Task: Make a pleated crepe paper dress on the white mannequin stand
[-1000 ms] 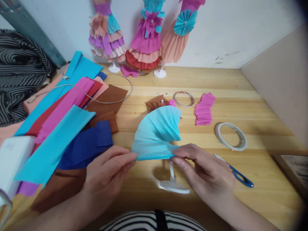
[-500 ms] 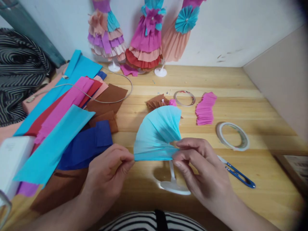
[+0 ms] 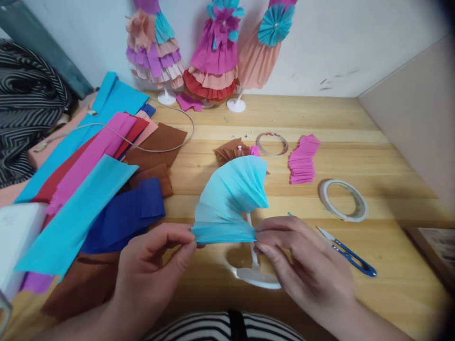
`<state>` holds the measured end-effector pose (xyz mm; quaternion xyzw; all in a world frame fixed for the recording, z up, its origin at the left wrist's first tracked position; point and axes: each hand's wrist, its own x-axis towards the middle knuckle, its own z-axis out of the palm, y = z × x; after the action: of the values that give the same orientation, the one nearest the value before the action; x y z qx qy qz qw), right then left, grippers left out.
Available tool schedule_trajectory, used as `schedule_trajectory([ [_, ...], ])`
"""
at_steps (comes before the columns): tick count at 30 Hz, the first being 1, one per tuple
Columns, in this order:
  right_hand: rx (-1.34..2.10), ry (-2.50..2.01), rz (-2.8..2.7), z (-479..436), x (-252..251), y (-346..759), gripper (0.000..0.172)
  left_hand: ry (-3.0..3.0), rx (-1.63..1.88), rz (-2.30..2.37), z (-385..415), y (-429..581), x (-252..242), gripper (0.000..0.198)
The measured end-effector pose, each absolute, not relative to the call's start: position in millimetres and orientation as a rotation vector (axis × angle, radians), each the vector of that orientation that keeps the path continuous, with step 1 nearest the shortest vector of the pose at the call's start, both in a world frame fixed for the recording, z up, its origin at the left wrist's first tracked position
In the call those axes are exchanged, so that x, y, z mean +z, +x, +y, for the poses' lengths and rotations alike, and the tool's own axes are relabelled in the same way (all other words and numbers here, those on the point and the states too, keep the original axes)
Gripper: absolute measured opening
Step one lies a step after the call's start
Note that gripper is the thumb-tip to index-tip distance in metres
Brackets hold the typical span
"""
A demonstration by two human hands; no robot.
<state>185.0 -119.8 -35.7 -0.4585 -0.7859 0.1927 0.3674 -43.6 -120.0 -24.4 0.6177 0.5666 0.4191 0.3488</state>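
Observation:
A pleated light blue crepe paper piece [image 3: 227,194] fans out between my hands, its lower edge stretched level. My left hand [image 3: 156,270] pinches the left end of that edge between thumb and fingers. The right end is pinched by my right hand [image 3: 302,260]. Behind the paper rises a white stand [image 3: 258,278] with a round base; its upper part is hidden. Just beyond the fan lies a gathered brown paper piece [image 3: 232,150] with a small white bead on it.
Left: coloured paper strips [image 3: 78,208], dark blue paper [image 3: 124,213], a cable and a white box [image 3: 17,237]. Right: tape rolls [image 3: 362,208], pink pleated paper [image 3: 304,158] and blue-handled snips [image 3: 355,258]. Several paper dresses [image 3: 216,57] stand by the wall.
The paper's lower fold has opened into a wider band. Its upper right end has come free of my right fingers and hangs above them. Both hands have moved slightly lower.

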Motion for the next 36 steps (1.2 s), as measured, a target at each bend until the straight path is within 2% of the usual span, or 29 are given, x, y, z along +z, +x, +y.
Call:
schedule_trajectory([
  [8, 0.454, -1.137, -2.029, -122.3, -37.5, 186.1, 0.028, 1.760, 1.153, 1.500, -127.7, -45.9, -30.7, 0.014],
  [14, 0.450, -1.226, -2.011, -117.8, -37.5, 183.4, 0.014, 1.793, 1.170, 1.553, -124.9, -42.8, -26.5, 0.013],
  [17, 0.471, -1.250, -2.005, -116.6, -36.5, 182.4, 0.012, 1.776, 1.190, 1.566, -123.0, -40.4, -23.7, 0.014],
  [30, 1.027, -1.388, -1.851, -119.5, -36.0, 186.1, 0.012, 1.788, 1.199, 1.525, -122.5, -37.3, -24.5, 0.016],
  [36, 1.002, -1.296, -1.618, -115.5, -40.7, 179.9, 0.018, 1.479, 1.029, 1.487, -120.7, -37.9, -24.6, 0.012],
])
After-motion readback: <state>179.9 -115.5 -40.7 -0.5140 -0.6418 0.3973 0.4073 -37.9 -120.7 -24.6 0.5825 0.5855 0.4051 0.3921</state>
